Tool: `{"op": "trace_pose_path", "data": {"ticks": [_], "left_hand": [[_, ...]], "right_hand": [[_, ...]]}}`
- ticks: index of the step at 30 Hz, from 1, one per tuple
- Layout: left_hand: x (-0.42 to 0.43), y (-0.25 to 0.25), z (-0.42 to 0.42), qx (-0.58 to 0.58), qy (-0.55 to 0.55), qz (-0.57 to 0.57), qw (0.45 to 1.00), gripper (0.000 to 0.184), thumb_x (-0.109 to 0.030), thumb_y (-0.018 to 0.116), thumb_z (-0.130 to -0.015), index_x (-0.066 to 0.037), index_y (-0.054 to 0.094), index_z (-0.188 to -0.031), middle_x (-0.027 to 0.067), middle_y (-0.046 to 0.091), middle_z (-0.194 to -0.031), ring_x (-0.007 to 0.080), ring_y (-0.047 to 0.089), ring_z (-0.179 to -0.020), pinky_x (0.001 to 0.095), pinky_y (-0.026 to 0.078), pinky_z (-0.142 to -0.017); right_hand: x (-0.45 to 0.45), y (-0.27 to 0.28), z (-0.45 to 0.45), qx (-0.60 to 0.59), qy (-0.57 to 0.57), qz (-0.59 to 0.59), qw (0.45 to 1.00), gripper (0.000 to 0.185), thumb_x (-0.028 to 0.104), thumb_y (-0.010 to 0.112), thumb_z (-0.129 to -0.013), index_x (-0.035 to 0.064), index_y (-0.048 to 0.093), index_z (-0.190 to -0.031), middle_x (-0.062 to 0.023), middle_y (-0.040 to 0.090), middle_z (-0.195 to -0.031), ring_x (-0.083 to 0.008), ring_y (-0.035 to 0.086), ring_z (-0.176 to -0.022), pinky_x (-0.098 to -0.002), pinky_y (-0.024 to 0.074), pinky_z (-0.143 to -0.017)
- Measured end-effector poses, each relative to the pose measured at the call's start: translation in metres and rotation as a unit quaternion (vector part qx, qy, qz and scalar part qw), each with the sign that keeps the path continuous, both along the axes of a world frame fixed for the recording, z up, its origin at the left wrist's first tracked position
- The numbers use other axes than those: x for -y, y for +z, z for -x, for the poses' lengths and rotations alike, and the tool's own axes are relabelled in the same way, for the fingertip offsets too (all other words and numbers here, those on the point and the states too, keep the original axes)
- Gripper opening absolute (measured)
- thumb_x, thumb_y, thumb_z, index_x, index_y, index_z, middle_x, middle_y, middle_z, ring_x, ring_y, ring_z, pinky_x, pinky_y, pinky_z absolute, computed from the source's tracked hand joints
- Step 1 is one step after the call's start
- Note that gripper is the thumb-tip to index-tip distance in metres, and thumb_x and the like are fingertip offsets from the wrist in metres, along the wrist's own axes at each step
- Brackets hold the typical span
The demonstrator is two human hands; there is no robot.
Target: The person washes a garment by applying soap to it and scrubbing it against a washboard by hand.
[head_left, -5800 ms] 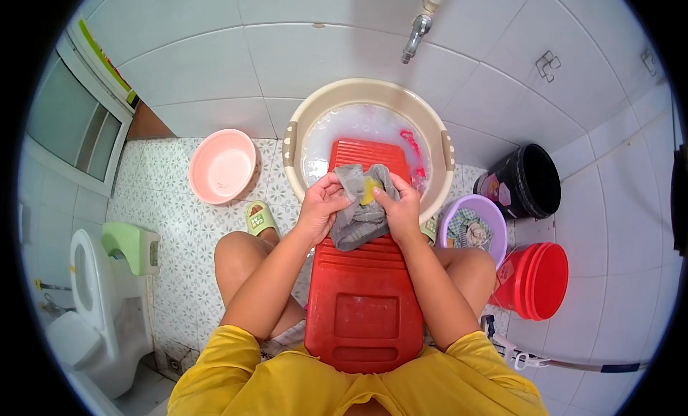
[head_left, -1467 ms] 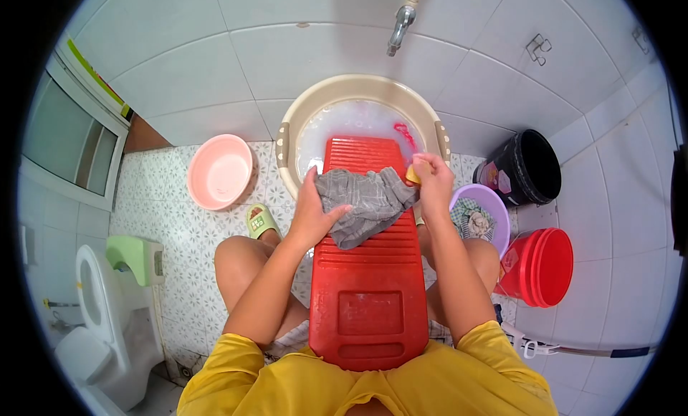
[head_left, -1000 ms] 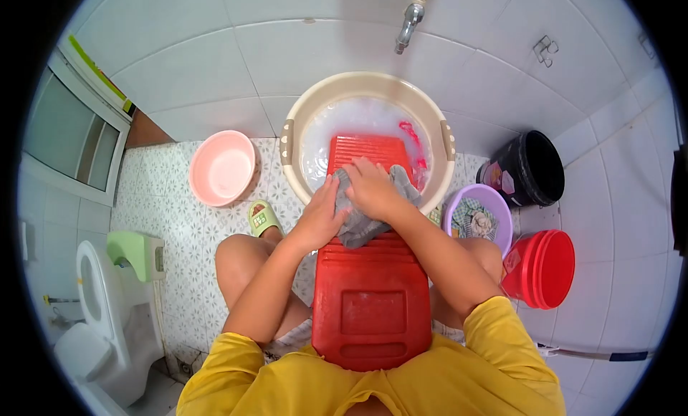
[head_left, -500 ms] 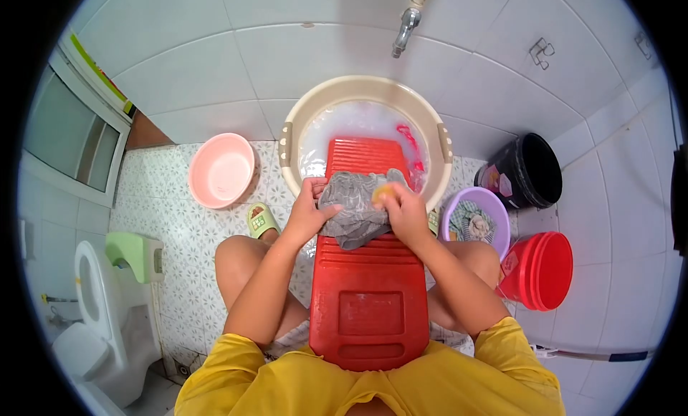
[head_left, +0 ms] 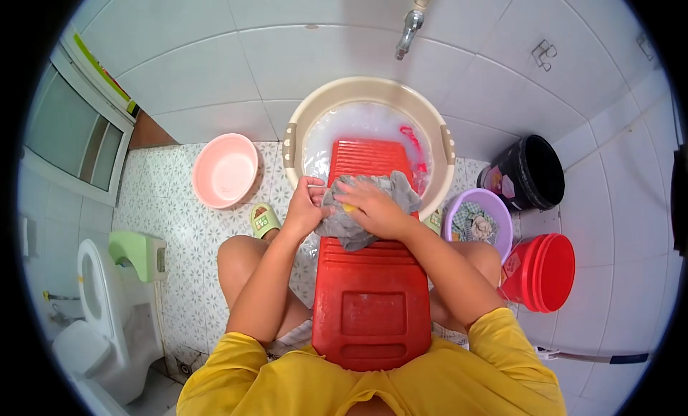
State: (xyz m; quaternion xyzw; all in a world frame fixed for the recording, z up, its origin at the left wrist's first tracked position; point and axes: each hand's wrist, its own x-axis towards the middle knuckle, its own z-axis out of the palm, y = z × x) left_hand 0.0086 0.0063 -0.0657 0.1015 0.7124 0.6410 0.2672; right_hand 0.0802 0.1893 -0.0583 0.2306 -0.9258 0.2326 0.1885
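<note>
A wet grey cloth (head_left: 358,238) lies bunched across the ridged part of a red washboard (head_left: 373,273). My left hand (head_left: 306,208) pinches the cloth's left edge between thumb and fingers. Over the middle of the cloth, my right hand (head_left: 380,209) presses down with a yellow piece of soap (head_left: 349,207) under it; most of the soap is hidden by the fingers. The washboard's far end dips into a beige basin (head_left: 322,93) of cloudy, sudsy water, and its near end rests against my body. A pink-red item (head_left: 412,138) floats at the basin's right side.
A pink basin (head_left: 226,171) stands on the tiled floor at left. To the right are a purple basin (head_left: 453,204) with clothes, a black bucket (head_left: 527,172) and a red bucket (head_left: 541,273). A tap (head_left: 410,35) hangs above; a toilet (head_left: 107,294) and green stool (head_left: 140,255) stand left.
My right hand has slid left across the cloth with the soap, from its right part to the middle, fingers now flatter. My left hand keeps its hold on the left edge.
</note>
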Motion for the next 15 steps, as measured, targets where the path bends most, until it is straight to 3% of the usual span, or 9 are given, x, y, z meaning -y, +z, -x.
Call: {"op": "trace_pose_path", "data": {"ticks": [3,6,8,9,11,12,15], "left_hand": [[0.000,0.002,-0.002,0.028,0.012,-0.032,0.999,0.060,0.013,0.070,-0.061,-0.002,0.042,-0.112,0.0107,0.057,-0.100,0.0139,0.056,-0.082,0.0284,0.051,-0.073],[-0.001,0.001,-0.002,0.026,0.013,-0.038,0.999,0.059,0.013,0.070,-0.062,-0.002,0.042,-0.112,0.0115,0.057,-0.101,0.0144,0.058,-0.084,0.0285,0.051,-0.074],[-0.002,0.003,-0.004,0.018,0.019,-0.043,0.999,0.058,0.014,0.068,-0.063,-0.004,0.044,-0.113,0.0079,0.057,-0.100,0.0107,0.054,-0.080,0.0251,0.049,-0.071],[-0.003,0.003,-0.003,0.019,0.018,-0.042,0.999,0.058,0.014,0.068,-0.063,-0.004,0.044,-0.113,0.0079,0.057,-0.100,0.0107,0.054,-0.080,0.0251,0.049,-0.071],[-0.003,0.004,-0.002,0.025,0.012,-0.028,0.999,0.056,0.013,0.067,-0.065,-0.003,0.044,-0.114,0.0072,0.057,-0.100,0.0108,0.054,-0.080,0.0255,0.049,-0.074],[-0.003,0.005,-0.001,0.022,0.010,-0.027,0.999,0.056,0.013,0.067,-0.065,-0.003,0.044,-0.114,0.0072,0.057,-0.100,0.0108,0.054,-0.080,0.0255,0.049,-0.074],[-0.003,0.003,0.002,0.047,0.015,-0.038,0.998,0.054,0.014,0.066,-0.066,-0.001,0.041,-0.111,0.0135,0.056,-0.105,0.0158,0.058,-0.087,0.0291,0.051,-0.076]], "right_hand": [[-0.007,0.012,-0.023,0.083,-0.011,0.038,0.996,0.026,0.012,0.051,-0.088,0.0041,0.061,-0.111,-0.0119,0.061,-0.119,-0.0362,0.058,-0.108,-0.0392,0.0472,-0.092],[-0.016,0.025,-0.025,0.170,-0.011,0.141,0.975,0.022,0.018,0.050,-0.090,0.0045,0.063,-0.103,-0.0140,0.064,-0.111,-0.0376,0.061,-0.099,-0.0409,0.0498,-0.085],[-0.021,0.042,-0.006,0.196,-0.229,0.166,0.939,0.020,0.017,0.049,-0.091,0.0048,0.062,-0.099,-0.0151,0.066,-0.096,-0.0385,0.062,-0.088,-0.0432,0.0491,-0.076],[-0.025,0.030,0.005,0.197,-0.230,0.167,0.938,0.020,0.017,0.049,-0.091,0.0048,0.062,-0.099,-0.0151,0.066,-0.096,-0.0385,0.062,-0.088,-0.0432,0.0491,-0.076],[-0.023,-0.005,0.025,0.183,-0.223,-0.014,0.957,0.019,0.015,0.048,-0.089,0.0036,0.062,-0.096,-0.0178,0.064,-0.085,-0.0402,0.061,-0.077,-0.0489,0.0467,-0.067],[-0.011,-0.004,0.024,0.243,-0.240,-0.058,0.938,0.020,0.014,0.047,-0.088,0.0031,0.061,-0.096,-0.0195,0.064,-0.087,-0.0392,0.061,-0.080,-0.0499,0.0456,-0.070],[-0.007,0.006,0.007,0.161,-0.186,0.037,0.969,0.020,0.011,0.048,-0.087,0.0024,0.062,-0.097,-0.0193,0.065,-0.089,-0.0387,0.061,-0.083,-0.0463,0.0476,-0.075]]}}
